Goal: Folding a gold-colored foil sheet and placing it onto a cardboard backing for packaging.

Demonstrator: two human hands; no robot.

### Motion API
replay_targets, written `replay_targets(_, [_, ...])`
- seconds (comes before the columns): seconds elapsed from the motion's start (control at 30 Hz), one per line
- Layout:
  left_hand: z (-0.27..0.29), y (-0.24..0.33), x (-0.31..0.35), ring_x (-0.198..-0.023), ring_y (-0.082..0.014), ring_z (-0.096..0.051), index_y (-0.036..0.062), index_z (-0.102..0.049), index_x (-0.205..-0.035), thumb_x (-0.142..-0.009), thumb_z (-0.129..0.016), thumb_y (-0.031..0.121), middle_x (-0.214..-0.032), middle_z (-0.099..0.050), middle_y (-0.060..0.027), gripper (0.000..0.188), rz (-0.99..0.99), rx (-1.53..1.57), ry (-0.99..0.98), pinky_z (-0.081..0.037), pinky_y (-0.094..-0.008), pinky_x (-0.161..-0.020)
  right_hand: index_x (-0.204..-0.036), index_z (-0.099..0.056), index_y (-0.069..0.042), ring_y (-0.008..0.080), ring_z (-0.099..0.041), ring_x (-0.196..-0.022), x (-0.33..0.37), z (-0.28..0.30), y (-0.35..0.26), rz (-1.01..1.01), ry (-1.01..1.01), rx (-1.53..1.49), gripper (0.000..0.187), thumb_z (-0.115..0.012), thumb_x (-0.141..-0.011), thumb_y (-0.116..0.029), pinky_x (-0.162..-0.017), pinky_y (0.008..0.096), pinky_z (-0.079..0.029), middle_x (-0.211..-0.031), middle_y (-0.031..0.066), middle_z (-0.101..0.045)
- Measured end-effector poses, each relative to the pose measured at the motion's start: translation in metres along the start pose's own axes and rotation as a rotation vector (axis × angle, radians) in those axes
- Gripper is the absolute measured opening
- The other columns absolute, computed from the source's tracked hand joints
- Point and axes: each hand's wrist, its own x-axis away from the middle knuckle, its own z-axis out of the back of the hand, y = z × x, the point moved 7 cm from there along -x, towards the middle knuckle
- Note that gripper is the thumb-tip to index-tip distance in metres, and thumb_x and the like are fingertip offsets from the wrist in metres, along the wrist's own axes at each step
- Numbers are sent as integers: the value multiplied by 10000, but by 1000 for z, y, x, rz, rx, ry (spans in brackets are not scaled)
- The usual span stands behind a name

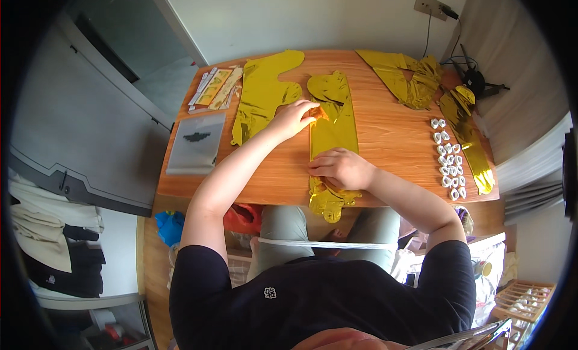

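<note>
A flat, uninflated gold foil balloon (334, 136) lies lengthwise in front of me, its near end crumpled over the table's front edge. My left hand (294, 118) reaches to its left edge, fingers curled closed on the foil beside an orange reflection. Lower down, my right hand (344, 168) is closed with bent fingers on the near part of the same balloon. The fingertips of both hands are partly hidden against the foil. Another flat gold foil balloon (259, 88) lies just left of my left hand.
More gold foil balloons (406, 79) lie at the back right and along the right edge (472, 151) of the wooden table (391, 145). Small white rolls (448, 151) stand in rows beside them. At left are a clear plastic sleeve (194, 148) and printed packets (214, 88).
</note>
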Motion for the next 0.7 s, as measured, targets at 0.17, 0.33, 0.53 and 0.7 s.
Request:
replay_targets(0.17, [0,-11,-7,-1250,-318,-614,91,-626,-1322,-973,-704,272,-1320,-662,-131,401,7,-116,0,-508,-428,-1039,-1170,-737,-93,275,-646,-1207,-2,2,-3,11,15,-23,365,-749,-806,-82,-1020,419,-509,-1282,62,-700])
replay_targets(0.33, [4,-24,-11,-1225,-331,-639,85,-593,-1330,-914,-781,306,-1274,-709,-118,508,-80,-93,95,-509,-437,-1041,-1178,-733,-92,278,-646,-1207,-3,3,-2,21,8,-29,359,-747,-820,-88,-1020,419,-508,-1286,68,-699])
replay_targets(0.53, [-5,-44,-22,-1263,-348,-623,70,-427,-1421,-819,-876,319,-1372,-679,-99,791,2,-72,103,-503,-440,-1050,-1188,-727,-97,281,-641,-1215,-1,1,0,15,-7,-48,365,-750,-824,-104,-1025,426,-504,-1288,74,-697])
replay_targets(0.7, [-12,-54,-35,-1179,-358,-660,64,-530,-1389,-756,-913,380,-1329,-697,-110,805,-167,-82,137,-529,-448,-1006,-1214,-718,-106,292,-619,-1245,6,-1,0,-2,-38,-44,415,-773,-821,-229,-1056,449,-488,-1320,83,-678])
